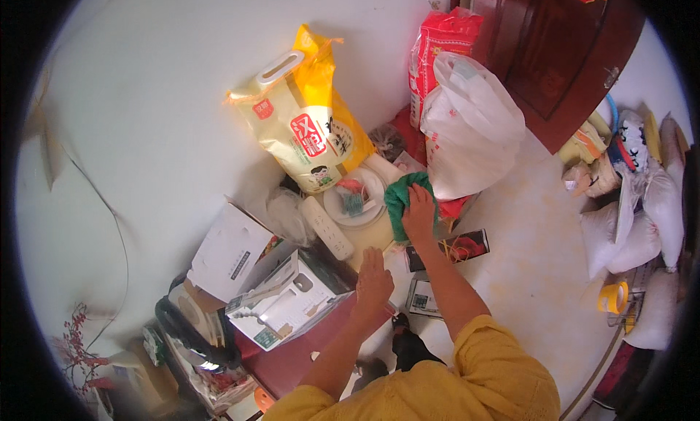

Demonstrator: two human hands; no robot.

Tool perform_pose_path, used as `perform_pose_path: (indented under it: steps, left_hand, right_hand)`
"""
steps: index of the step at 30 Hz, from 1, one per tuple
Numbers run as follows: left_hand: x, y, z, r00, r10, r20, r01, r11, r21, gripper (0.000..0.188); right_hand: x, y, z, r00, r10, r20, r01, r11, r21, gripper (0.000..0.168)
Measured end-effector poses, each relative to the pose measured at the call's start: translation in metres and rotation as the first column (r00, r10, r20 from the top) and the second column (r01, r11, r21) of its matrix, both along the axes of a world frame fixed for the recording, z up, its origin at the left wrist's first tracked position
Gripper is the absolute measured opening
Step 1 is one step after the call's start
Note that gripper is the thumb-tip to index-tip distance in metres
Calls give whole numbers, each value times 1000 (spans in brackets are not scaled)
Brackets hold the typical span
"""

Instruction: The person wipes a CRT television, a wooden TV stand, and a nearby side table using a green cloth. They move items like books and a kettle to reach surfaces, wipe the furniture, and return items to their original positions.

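Observation:
My right hand [420,216] presses on a bunched green cloth [398,202] and grips it near the white plastic bag. To its left, my left hand [374,279] hangs over the tabletop, its fingers bent and close together; whether it touches the surface cannot be told. Beyond the hands, a white round plate [358,220] bears a clear bag with red and teal items. A white power strip [328,228] lies beside the plate, left of the cloth. Behind them a yellow and cream printed bag [306,120] leans on the wall.
An open white cardboard box [290,303] stands on a dark red table [290,366] at left. A full white plastic bag [470,131] and a red packet [445,35] stand at the back. Flat boxes [465,246] lie on the floor. Several sacks [629,235] are at right.

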State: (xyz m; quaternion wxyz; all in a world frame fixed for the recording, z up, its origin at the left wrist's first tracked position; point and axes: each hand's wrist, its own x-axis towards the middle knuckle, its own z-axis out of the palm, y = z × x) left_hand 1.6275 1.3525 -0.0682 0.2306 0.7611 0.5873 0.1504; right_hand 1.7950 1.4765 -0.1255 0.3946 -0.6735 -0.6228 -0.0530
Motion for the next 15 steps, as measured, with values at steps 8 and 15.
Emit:
perform_pose_path:
  steps: [8, 15]
  left_hand:
    - [-7, 0, 12, 897, 270, 349, -161, 937, -311, 59]
    - [-14, -63, -5, 889, 185, 420, -179, 982, -54, 65]
  right_hand:
    - [-45, -67, 7, 991, 114, -76, -123, 984, -126, 51]
    - [-91, -108, 19, 954, 235, -187, -256, 961, -101, 51]
